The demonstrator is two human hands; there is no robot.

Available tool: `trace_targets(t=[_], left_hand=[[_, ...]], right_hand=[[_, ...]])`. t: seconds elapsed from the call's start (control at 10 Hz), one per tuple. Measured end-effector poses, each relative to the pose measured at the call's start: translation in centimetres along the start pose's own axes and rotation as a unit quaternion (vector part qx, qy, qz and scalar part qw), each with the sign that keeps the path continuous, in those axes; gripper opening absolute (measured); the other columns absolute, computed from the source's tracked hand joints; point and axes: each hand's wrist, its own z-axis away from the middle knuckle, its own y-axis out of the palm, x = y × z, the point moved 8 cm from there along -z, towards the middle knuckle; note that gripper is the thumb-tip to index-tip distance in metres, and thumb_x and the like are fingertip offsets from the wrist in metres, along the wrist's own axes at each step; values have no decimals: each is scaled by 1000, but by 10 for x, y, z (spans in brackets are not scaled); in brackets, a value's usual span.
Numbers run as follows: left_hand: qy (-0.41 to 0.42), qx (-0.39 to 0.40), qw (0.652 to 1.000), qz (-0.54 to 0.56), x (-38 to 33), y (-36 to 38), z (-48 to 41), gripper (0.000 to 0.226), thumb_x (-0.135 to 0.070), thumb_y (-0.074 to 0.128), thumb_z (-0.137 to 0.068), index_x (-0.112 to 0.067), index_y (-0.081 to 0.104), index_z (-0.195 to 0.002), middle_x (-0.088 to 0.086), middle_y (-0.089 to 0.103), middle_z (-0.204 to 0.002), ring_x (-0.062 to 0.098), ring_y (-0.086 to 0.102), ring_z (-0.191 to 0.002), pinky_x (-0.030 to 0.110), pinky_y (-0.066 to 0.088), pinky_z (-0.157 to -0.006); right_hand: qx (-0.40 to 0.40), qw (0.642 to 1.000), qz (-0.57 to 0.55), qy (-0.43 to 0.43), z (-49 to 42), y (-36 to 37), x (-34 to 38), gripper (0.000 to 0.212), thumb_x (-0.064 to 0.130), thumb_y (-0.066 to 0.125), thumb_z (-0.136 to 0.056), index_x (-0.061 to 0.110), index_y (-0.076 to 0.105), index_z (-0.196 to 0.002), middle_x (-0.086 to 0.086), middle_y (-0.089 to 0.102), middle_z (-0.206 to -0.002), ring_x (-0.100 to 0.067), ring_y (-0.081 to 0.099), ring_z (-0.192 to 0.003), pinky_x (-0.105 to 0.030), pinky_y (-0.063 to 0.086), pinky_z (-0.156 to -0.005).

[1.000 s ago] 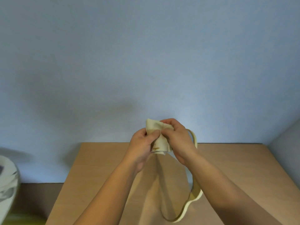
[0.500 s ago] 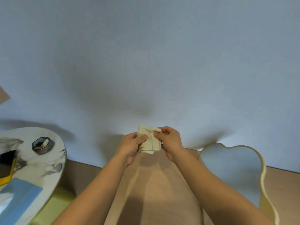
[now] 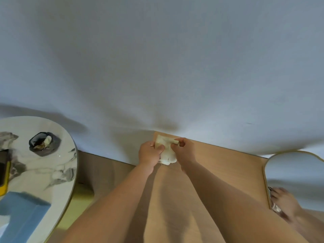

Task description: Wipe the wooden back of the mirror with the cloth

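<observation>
A small folded cream cloth (image 3: 166, 151) is pinched between both my hands above the far edge of a light wooden tabletop (image 3: 224, 165). My left hand (image 3: 150, 153) grips its left side, and my right hand (image 3: 185, 151) holds its right side and a rolled corner. The mirror (image 3: 298, 172), with a wavy cream-gold rim, is at the right with its glass side showing and reflects a hand. Its wooden back is hidden. Neither hand touches the mirror.
A round marble-patterned table (image 3: 43, 172) stands at the left, carrying a dark small dish (image 3: 44, 143), a blue box (image 3: 19, 213) and a dark yellow-edged object (image 3: 3, 172). A plain white wall (image 3: 157, 67) rises just behind the wooden tabletop.
The view has swung left and down, so the marble table and the mirror's glass face have come into sight. Both hands have kept hold of the cloth and shifted their grip slightly.
</observation>
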Motion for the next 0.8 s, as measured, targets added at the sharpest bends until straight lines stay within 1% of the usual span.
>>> trace_targets(t=[0.1,0.2,0.3,0.4,0.5,0.6,0.7,0.8], left_hand=[[45,-11,998,-45,4,9,-9,7,-12,77,-91,-9,73,-96,15,80,-98,35,76,-92,49,63,-83],[83,-7,992,-97,6,18,-14,12,-16,75,-93,-5,74,-95,13,78,-91,33,74,-86,46,61,-77],[124,-7,978,-166,5,24,-15,20,-19,71,-96,-1,68,-86,19,71,-90,37,67,-81,43,51,-67],[140,-16,967,-210,2,26,-16,23,-20,69,-98,-3,62,-83,21,64,-98,35,62,-82,37,45,-67],[145,-26,955,-258,-2,27,-15,23,-23,68,-100,-1,66,-93,18,61,-107,33,59,-90,37,47,-77],[139,-25,941,-308,-6,27,-11,33,-31,65,-101,0,68,-112,18,61,-115,36,60,-108,44,50,-93],[131,-29,937,-322,-12,20,4,43,-40,59,-103,-2,65,-122,18,60,-122,37,57,-118,48,50,-98],[183,-60,920,-342,-31,11,34,46,-40,54,-105,-1,61,-129,20,60,-125,39,56,-121,49,48,-99]], right_hand=[[-20,999,32,-12,-15,3,-9,16,3,65,-87,18,68,-91,1,66,-88,-22,63,-83,-41,57,-74],[-52,994,90,-18,-21,-1,-17,13,6,63,-88,17,68,-94,-3,69,-91,-26,65,-86,-44,58,-76],[-54,991,120,-38,-23,0,-18,11,7,64,-88,17,67,-93,-3,70,-90,-26,66,-86,-44,59,-75],[-64,988,135,-30,-25,-3,-20,10,11,68,-87,16,70,-96,2,65,-84,-22,61,-81,-37,53,-72],[-69,989,132,-12,-28,-7,-23,11,16,72,-86,18,72,-97,5,61,-80,-20,60,-80,-35,52,-71],[-46,990,134,7,-25,-8,-19,15,15,72,-85,19,69,-100,1,66,-93,-22,64,-89,-37,55,-78],[-25,991,133,-10,-17,-17,-8,27,16,71,-87,17,67,-113,-3,64,-109,-25,64,-101,-43,55,-90],[-32,980,181,-69,9,-42,21,33,25,65,-92,17,63,-125,-6,61,-124,-19,59,-103,-36,51,-87]])
